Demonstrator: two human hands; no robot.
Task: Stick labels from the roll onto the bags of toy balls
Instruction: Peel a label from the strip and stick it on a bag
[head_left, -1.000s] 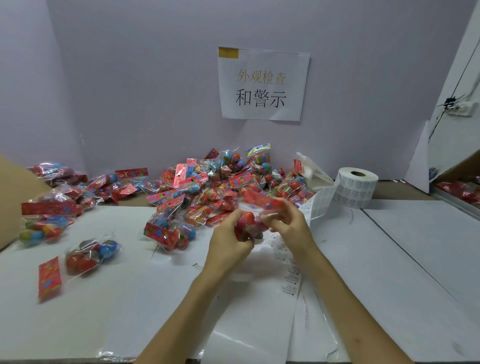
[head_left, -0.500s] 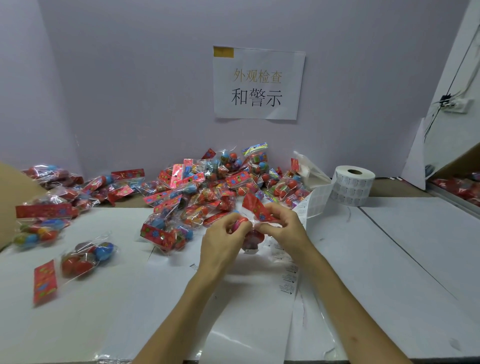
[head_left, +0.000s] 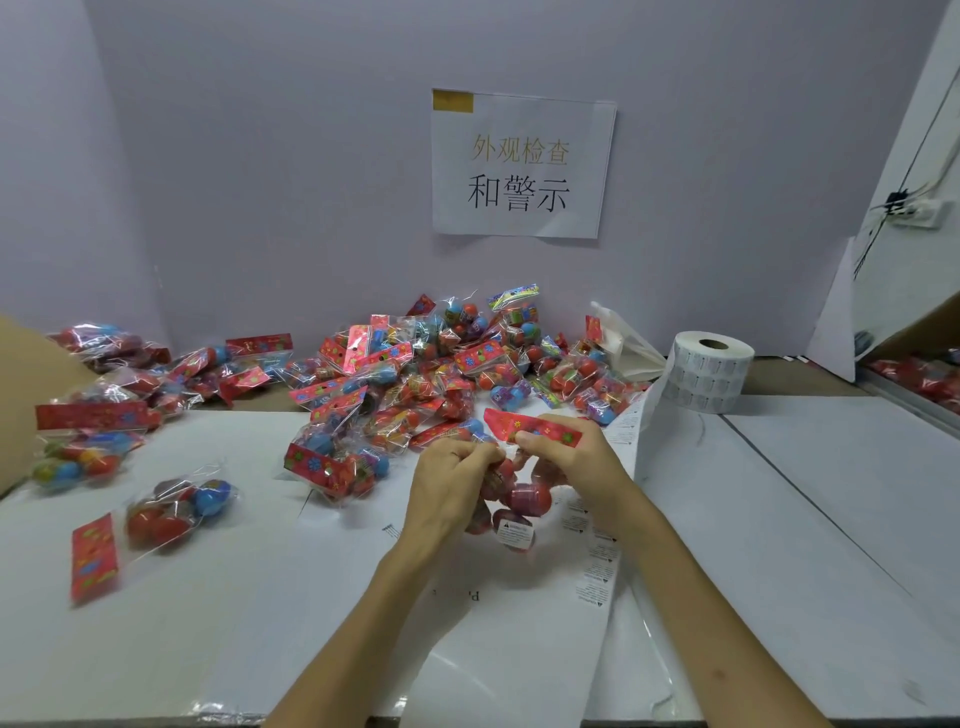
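Over the table, left hand, right hand, fingers clamped on one bag, one roll nearby

— Where's the label roll?
— Right of centre, white, standing on end. Its strip trails down to lower centre.
— The bags?
— A pile of bags, clear with red header cards, fills the centre. The held bag, gripped by the left hand and right hand, carries a white label low down.

Wall sign: is showing "外观检查" in gold above "和警示" in black.
Label strip: print is appearing too small to read.
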